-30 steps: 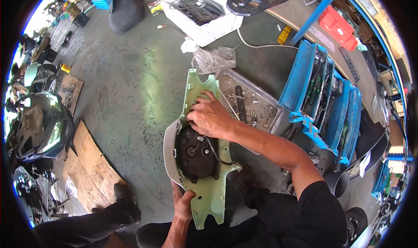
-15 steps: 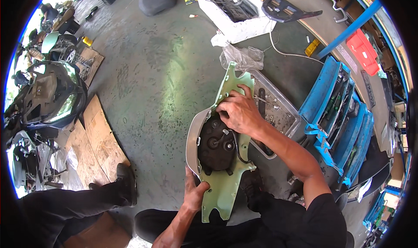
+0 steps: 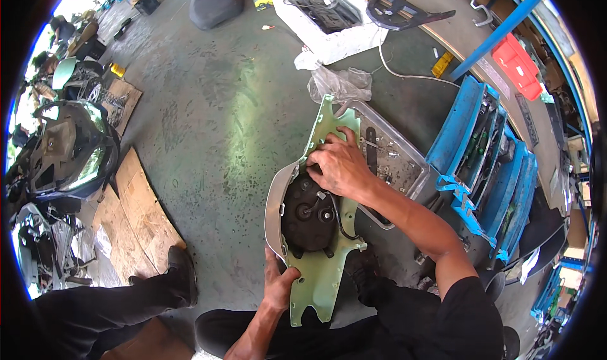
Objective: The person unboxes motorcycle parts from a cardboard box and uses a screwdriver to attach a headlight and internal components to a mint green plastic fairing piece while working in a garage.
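Observation:
A light green plastic scooter panel (image 3: 316,287) lies over my lap, its inner side up, with a pale grey curved rim (image 3: 275,211) bulging on the left. Set into its middle is a round black instrument unit (image 3: 306,224), from which a dark wire (image 3: 341,224) curves along the right side. My left hand (image 3: 278,285) grips the panel's lower left edge, thumb on the inner face and fingers beneath. Bent over the top of the black unit is my right hand (image 3: 340,167). Its thumb and index finger press together there, and whatever they pinch is hidden; the other fingers curl over the green plastic.
A clear tray (image 3: 404,170) of small parts sits just right of the panel. Farther right stands an opened blue toolbox (image 3: 465,132). Ahead are a plastic bag (image 3: 341,85) and a white foam box (image 3: 373,40). Another person's shoe (image 3: 180,268) rests on cardboard (image 3: 136,214) at left.
The whole view has shifted slightly, so most things sit a little farther left. Both hands keep nearly the same places on the panel and the black unit.

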{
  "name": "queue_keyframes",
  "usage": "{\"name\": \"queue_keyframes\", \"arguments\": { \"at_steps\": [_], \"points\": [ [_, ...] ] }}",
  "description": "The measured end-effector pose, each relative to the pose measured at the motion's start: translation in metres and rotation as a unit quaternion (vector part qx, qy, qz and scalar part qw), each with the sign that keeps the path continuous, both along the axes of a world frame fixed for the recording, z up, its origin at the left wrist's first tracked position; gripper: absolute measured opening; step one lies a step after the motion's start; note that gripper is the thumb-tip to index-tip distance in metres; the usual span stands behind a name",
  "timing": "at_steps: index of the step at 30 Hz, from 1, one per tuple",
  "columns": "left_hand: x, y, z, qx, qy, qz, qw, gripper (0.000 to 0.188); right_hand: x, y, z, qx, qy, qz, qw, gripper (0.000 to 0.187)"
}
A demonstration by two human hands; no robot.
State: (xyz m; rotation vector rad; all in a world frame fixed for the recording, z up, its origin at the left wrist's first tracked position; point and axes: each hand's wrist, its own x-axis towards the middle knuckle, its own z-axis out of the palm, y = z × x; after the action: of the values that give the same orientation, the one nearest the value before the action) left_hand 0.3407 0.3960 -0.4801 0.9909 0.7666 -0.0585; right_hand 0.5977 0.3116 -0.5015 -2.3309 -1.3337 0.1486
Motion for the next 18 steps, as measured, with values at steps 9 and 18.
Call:
{"name": "queue_keyframes", "arguments": {
  "at_steps": [9, 18],
  "points": [
    [-0.003, 0.001, -0.008, 0.021, -0.014, -0.015, 1.0, 0.094, -0.003, -0.004, 0.0, -0.005, -0.025, -0.029, 0.999, 0.015],
    [-0.009, 0.002, -0.015, -0.022, -0.028, -0.003, 0.999, 0.096, 0.027, -0.05, -0.017, 0.186, -0.1, -0.071, 0.975, 0.014]
  ]
}}
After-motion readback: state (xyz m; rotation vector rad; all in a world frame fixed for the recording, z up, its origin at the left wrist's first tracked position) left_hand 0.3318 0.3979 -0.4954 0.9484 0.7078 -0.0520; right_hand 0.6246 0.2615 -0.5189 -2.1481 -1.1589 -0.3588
